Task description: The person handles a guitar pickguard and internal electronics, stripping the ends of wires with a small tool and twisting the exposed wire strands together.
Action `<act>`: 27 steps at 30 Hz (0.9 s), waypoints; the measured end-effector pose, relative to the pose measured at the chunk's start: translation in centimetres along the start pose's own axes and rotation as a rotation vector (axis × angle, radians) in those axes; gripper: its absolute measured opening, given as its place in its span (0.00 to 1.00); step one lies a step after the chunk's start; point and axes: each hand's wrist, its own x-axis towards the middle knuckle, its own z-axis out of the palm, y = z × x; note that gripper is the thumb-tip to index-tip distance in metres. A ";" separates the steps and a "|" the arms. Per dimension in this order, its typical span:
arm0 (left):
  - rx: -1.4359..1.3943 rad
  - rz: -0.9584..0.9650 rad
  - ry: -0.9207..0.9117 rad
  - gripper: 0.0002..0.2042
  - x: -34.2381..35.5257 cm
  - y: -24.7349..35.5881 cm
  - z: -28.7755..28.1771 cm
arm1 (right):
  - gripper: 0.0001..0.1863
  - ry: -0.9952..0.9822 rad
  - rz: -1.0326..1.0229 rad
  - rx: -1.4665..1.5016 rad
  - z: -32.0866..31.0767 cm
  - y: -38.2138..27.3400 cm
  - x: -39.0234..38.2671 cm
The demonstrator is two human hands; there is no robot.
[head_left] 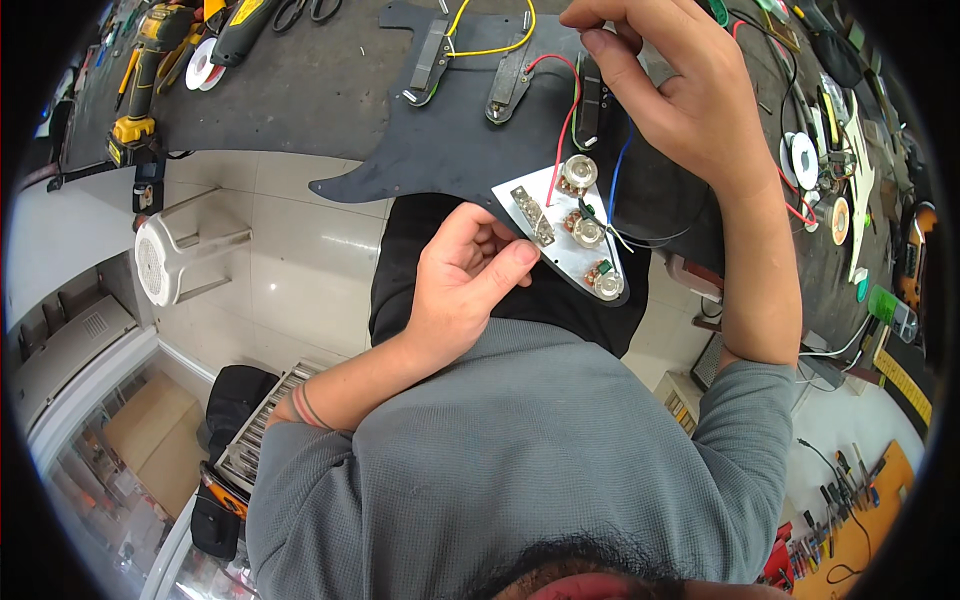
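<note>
A black guitar pickguard [440, 150] lies face down across the bench edge, its near corner jutting out over my lap. My left hand [463, 275] grips that corner, thumb on top and fingers curled at the edge. On its silver foil patch [520, 200] sit a slide switch [532, 215] and three round potentiometers [587, 232]. Three pickups [510, 85] are set farther up, with yellow, red and blue wires. My right hand [665, 85] is raised over the rightmost pickup [590, 100], thumb and fingers drawn together; anything between them cannot be made out.
A yellow-and-black cordless drill [145, 80], a white-and-red spool [204, 65] and scissors [305, 10] lie at the bench's far left. Wire spools [800, 160] and loose cables crowd its right side. A white stool [170, 255] stands on the floor at left.
</note>
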 end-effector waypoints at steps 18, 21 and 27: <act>0.021 -0.031 -0.029 0.14 0.1 -0.1 -0.4 | 0.09 0.109 0.054 -0.061 0.0 1.1 0.0; 0.024 -0.039 -0.032 0.14 0.0 -0.2 -0.4 | 0.09 0.087 0.060 -0.091 0.0 1.0 0.0; 0.010 -0.029 -0.033 0.15 0.0 -0.4 -0.4 | 0.12 0.050 0.023 -0.102 0.7 0.9 -0.1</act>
